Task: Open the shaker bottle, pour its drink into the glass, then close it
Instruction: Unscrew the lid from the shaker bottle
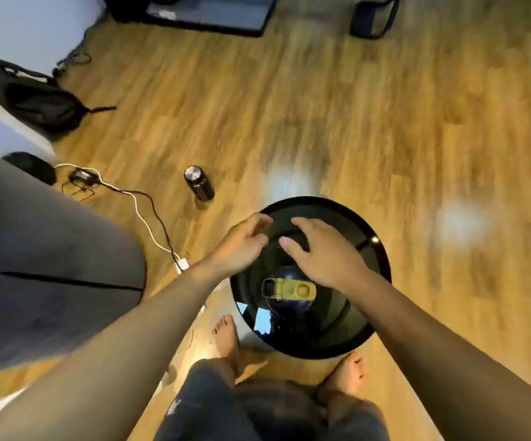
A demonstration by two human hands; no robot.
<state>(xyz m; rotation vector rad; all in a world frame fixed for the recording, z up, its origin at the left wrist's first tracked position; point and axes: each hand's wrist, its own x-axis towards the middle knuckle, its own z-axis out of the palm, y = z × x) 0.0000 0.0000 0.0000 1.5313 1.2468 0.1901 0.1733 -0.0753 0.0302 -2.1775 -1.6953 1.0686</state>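
Shaker bottle (pixel 289 289), gold-lidded, stands on the round black table (pixel 337 332), nearer the person than both hands and touched by neither. The left hand (pixel 242 246) hovers loosely curled and empty. The right hand (pixel 328 256) arches over a dark shape; whether it grips is unclear.

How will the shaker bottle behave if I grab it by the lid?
The shaker bottle stands upright on the glossy black table, so a sideways nudge would likely slide or tip it. Its gold flip lid looks rigid. The contents are unseen, so its weight is uncertain.
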